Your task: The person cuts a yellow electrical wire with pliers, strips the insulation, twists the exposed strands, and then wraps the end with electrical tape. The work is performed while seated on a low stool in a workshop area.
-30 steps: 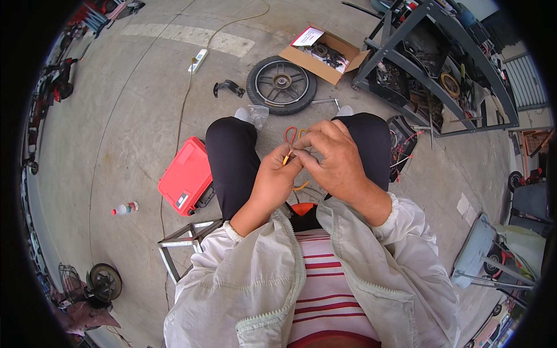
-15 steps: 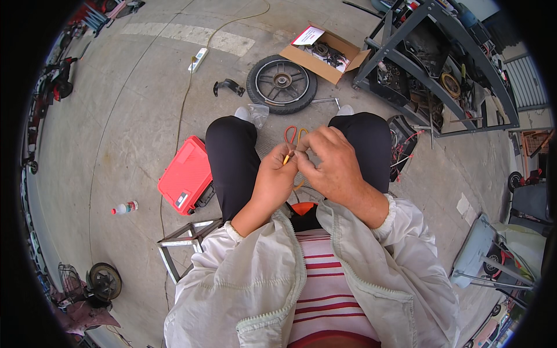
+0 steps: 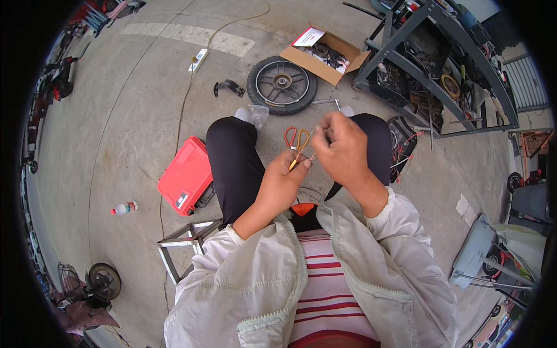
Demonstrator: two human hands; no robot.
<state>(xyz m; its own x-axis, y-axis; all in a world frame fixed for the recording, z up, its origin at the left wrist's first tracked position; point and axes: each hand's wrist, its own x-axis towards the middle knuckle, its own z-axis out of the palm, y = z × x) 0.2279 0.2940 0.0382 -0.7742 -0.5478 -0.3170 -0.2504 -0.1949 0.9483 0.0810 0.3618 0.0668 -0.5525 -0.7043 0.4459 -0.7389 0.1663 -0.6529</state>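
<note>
My left hand (image 3: 281, 181) is closed in a pinch around looped electrical wires (image 3: 290, 138), one loop red and the other yellow. A short yellow end pokes out by the thumb, and fine bare strands show beside the fingertips. To the right and slightly higher, my right hand (image 3: 341, 145) is curled with its fingertips together. Thin strands run close to those fingertips, but what they pinch is too small to make out. The hands are apart, above the gap between my knees.
Beyond my knees lie a spoked wheel with tyre (image 3: 282, 81), an open cardboard box (image 3: 316, 64) of parts and a black bracket (image 3: 229, 88). A red case (image 3: 187, 176) and a bottle (image 3: 124, 207) are at left. A metal rack (image 3: 400, 64) stands at far right.
My right hand has drawn away from my left, up and to the right. The wire loops and the yellow end in my left hand have shifted slightly, showing more of the strands.
</note>
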